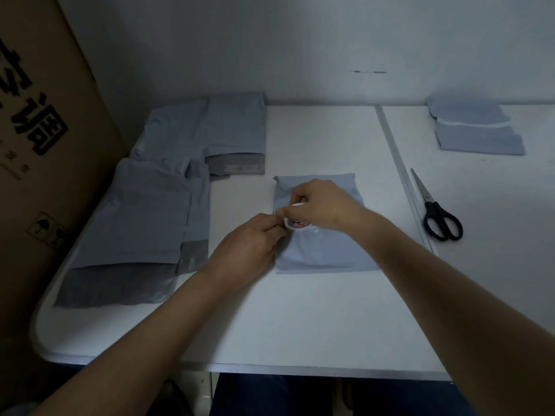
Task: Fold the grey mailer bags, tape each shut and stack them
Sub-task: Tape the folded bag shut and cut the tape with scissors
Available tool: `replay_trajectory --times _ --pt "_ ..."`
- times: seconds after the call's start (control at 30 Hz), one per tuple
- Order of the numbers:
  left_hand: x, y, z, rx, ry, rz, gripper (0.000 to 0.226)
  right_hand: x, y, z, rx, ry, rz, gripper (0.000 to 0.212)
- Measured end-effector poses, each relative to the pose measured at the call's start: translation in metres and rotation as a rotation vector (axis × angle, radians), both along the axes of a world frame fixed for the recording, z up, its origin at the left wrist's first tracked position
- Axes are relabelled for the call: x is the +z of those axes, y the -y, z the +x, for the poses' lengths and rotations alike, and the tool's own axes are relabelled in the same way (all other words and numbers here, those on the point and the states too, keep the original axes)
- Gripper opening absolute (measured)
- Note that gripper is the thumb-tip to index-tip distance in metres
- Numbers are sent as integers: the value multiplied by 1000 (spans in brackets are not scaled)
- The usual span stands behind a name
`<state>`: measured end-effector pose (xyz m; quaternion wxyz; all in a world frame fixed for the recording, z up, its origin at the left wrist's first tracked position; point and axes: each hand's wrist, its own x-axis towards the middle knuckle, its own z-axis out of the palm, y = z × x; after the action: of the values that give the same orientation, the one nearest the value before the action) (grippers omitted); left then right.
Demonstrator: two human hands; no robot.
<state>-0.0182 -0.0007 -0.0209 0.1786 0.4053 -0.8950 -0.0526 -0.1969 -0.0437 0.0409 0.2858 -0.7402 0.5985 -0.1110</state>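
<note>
A folded grey mailer bag (318, 250) lies in the middle of the white table (285, 319). Over its left part my right hand (321, 205) grips a small white roll of tape (295, 222). My left hand (249, 247) pinches at the roll's left edge, where the tape end seems to be. Unfolded grey mailer bags (144, 214) lie overlapping at the left, with more of them (222, 130) behind. A stack of folded bags (477, 130) sits at the far right.
Black-handled scissors (435, 211) lie to the right of the folded bag, past a seam in the table. A large brown cardboard box (39, 145) stands against the table's left side. A wall runs behind the table.
</note>
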Motion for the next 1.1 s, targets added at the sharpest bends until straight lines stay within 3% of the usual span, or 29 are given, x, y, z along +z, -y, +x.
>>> replay_trajectory --times 0.1,0.17,0.3,0.47,1.1 --pt "0 0 0 11 32 -20 24 12 8 6 101 -137 59 44" --pt "0 -1 -1 12 52 -44 16 19 14 9 156 -188 71 37" --pt "2 -3 -2 12 84 -105 21 26 22 11 232 -241 93 28" --pt "2 -5 -5 3 97 -182 24 27 24 9 258 -190 80 13" --pt "-1 -6 -5 43 111 -205 24 29 12 -7 181 -132 -18 12"
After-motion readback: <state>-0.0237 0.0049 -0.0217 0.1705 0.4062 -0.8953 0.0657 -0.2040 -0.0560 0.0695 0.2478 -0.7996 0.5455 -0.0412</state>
